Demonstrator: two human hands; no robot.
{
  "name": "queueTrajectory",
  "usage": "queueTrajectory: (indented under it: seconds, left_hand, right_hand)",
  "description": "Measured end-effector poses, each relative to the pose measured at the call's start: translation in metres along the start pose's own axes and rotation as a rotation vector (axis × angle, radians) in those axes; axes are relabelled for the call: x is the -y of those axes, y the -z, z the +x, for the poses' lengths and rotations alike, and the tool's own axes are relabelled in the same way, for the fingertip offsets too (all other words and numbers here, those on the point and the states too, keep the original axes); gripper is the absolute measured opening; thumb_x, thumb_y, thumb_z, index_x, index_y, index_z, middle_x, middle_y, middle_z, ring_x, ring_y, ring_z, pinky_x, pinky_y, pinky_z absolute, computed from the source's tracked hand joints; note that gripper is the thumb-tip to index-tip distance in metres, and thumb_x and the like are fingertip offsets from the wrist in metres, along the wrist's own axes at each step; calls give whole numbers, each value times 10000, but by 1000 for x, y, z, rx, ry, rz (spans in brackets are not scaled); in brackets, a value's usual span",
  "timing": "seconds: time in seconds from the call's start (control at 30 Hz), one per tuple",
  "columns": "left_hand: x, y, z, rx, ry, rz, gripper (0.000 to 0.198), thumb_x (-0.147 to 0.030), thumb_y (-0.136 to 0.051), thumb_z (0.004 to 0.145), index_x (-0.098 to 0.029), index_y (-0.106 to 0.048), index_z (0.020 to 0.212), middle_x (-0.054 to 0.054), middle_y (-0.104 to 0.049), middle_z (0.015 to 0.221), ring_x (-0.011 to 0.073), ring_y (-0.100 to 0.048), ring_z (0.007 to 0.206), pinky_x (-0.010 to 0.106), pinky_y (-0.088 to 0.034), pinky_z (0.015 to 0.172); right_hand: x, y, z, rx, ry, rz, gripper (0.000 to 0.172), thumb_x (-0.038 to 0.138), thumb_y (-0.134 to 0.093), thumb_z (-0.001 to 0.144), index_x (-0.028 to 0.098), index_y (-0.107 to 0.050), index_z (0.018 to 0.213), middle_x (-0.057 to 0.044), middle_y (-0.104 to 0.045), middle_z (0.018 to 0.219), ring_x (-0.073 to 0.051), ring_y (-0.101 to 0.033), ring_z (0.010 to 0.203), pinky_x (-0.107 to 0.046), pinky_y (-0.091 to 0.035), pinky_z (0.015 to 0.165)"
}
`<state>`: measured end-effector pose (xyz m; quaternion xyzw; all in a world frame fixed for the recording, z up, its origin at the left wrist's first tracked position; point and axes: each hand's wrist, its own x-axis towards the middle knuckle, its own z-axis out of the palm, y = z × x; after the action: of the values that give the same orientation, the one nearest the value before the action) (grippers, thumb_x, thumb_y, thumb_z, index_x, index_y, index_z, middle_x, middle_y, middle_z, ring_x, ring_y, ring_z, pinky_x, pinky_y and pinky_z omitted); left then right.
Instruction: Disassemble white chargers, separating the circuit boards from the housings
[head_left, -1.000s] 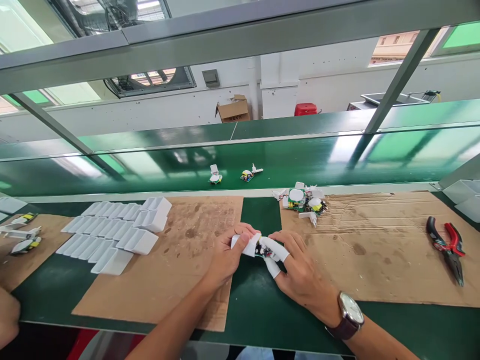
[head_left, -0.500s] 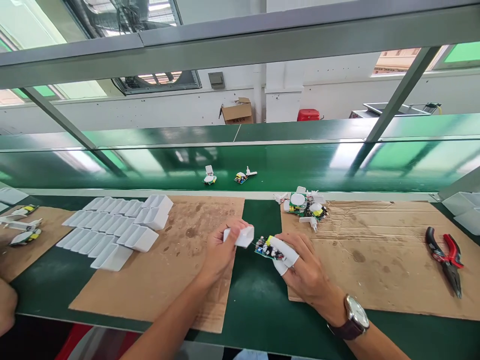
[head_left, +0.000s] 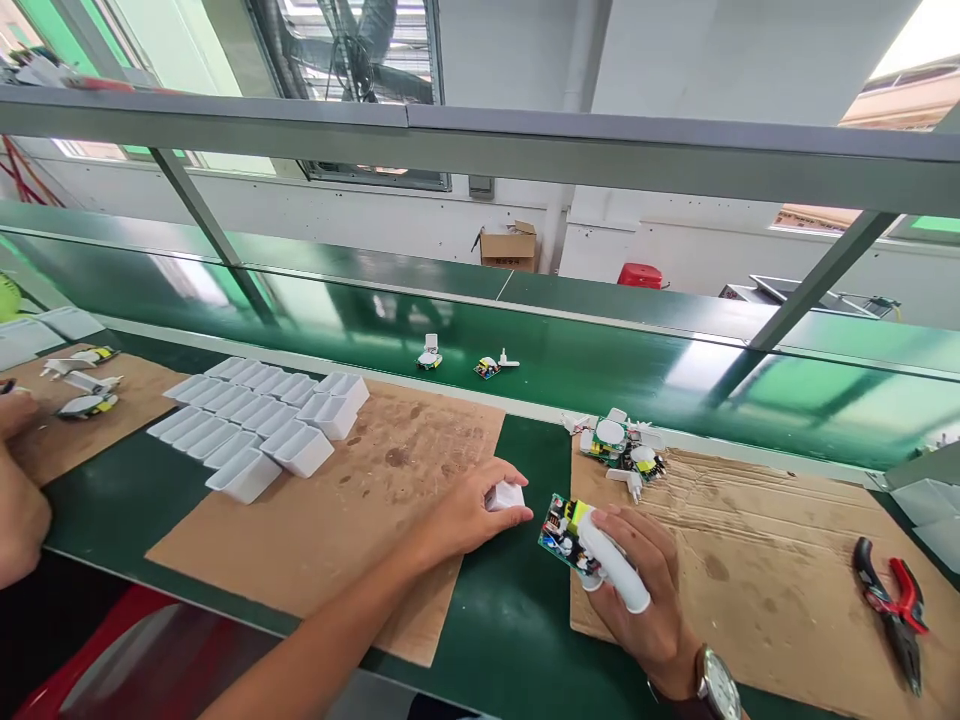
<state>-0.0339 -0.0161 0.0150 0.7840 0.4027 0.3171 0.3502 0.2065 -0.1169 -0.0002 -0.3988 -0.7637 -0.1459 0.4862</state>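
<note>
The left hand (head_left: 474,512) holds a white box (head_left: 507,496) within its curled fingers, over the counter (head_left: 510,625); the right hand (head_left: 643,572) pinches a circuit board (head_left: 559,530) that juts past its covered fingertips (head_left: 604,545).

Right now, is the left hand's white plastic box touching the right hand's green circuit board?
Apart: the head view shows green tabletop between the white box and the board.

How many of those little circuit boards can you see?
7 visible: one board in the right hand, two on the green surface at the back, two in the pile by the right cardboard, two on the far-left cardboard. The pile may hide more.
</note>
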Motion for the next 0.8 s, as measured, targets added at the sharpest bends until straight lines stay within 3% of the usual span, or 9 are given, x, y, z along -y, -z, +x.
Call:
queueTrajectory:
  seconds: [0.13,0.23,0.37,0.5,0.8]
  left_hand:
    - [4,6,-1,41,-146,88,411,-345,-865,767,-265,-731,1148,83,-747,1188,315,-647,1205,455,-493,1046]
    - [4,8,-1,-12,-242,75,427,-341,-866,774,-268,-733,1173,113,-739,1239,351,-547,1362,541,-434,1142]
    - [-4,9,0,-184,-316,18,264,-250,-725,892,-248,-728,1156,116,-748,1193,314,-602,1287,557,-456,1136]
    - [-10,10,-3,-297,-416,21,292,-186,-678,891,-234,-704,1177,120,-735,1171,294,-643,1207,532,-496,1095]
    - [-24,-10,-15,-321,-606,239,513,-224,-717,899,-245,-575,1392,117,-691,1096,272,-671,1034,456,-563,941]
  right_hand:
    - [2,2,6,-31,11,10,622,130,-610,942,212,-438,1535,-111,-672,1179,-286,-643,1130,-453,-614,910]
    - [2,2,6,-40,-13,10,593,161,-623,950,208,-458,1518,-113,-670,1163,-288,-643,1108,-448,-617,884]
    - [2,0,2,-27,-7,-1,620,158,-610,951,206,-430,1542,-119,-658,1174,-295,-631,1123,-457,-609,887]
    - [2,-6,2,-46,-9,-21,664,118,-616,933,194,-412,1560,-129,-655,1170,-303,-624,1127,-473,-604,884]
    - [-1,-16,16,-194,-97,26,574,83,-677,896,239,-558,1435,-121,-686,1094,-311,-673,1016,-517,-596,823]
